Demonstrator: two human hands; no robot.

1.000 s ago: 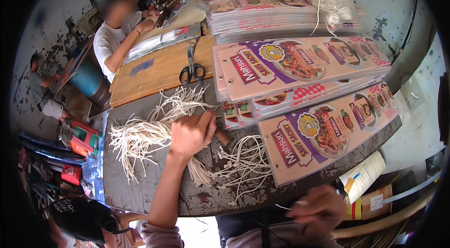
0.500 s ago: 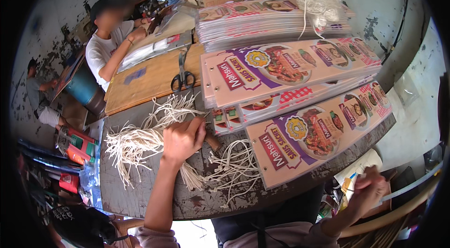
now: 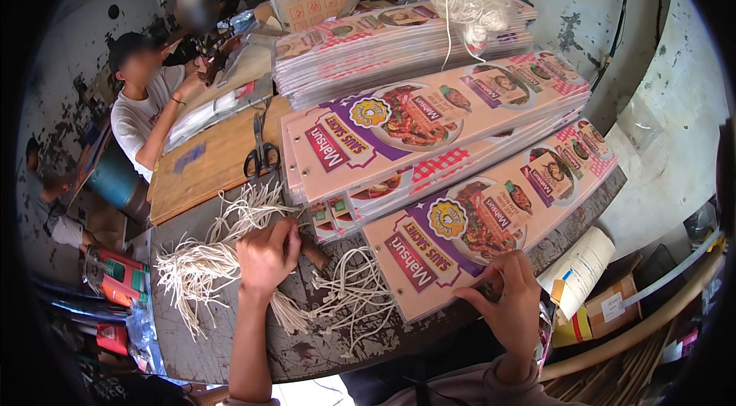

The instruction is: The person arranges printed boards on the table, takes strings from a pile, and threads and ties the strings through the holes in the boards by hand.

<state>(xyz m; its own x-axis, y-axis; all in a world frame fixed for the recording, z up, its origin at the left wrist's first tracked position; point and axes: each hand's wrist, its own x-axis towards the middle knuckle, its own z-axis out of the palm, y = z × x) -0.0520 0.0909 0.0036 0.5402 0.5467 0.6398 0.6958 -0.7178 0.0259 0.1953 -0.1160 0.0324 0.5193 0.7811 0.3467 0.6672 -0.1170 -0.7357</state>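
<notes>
My left hand (image 3: 268,256) is closed over a bundle of off-white cords (image 3: 203,264) on the dark worn table. What its curled fingers hold, if anything, is hidden. Beside its knuckles lies a short brown wooden handle (image 3: 314,254). A smaller heap of knotted cords (image 3: 356,295) spreads right of that hand. My right hand (image 3: 510,299) has thumb and bent fingers at the near edge of a long pink printed card (image 3: 437,253), which has metal eyelets at its left end. More printed cards (image 3: 414,118) lie stacked behind it.
Black scissors (image 3: 262,153) rest on a wooden board (image 3: 207,168) at the far left. A tall stack of cards (image 3: 399,42) at the back carries a bag of white cord (image 3: 475,11). Another person (image 3: 146,99) sits beyond the board. A paper roll (image 3: 579,272) stands right of the table.
My right hand has moved left from beyond the table onto the near edge of the front card. My left hand stays by the cords. The whole view has shifted.
</notes>
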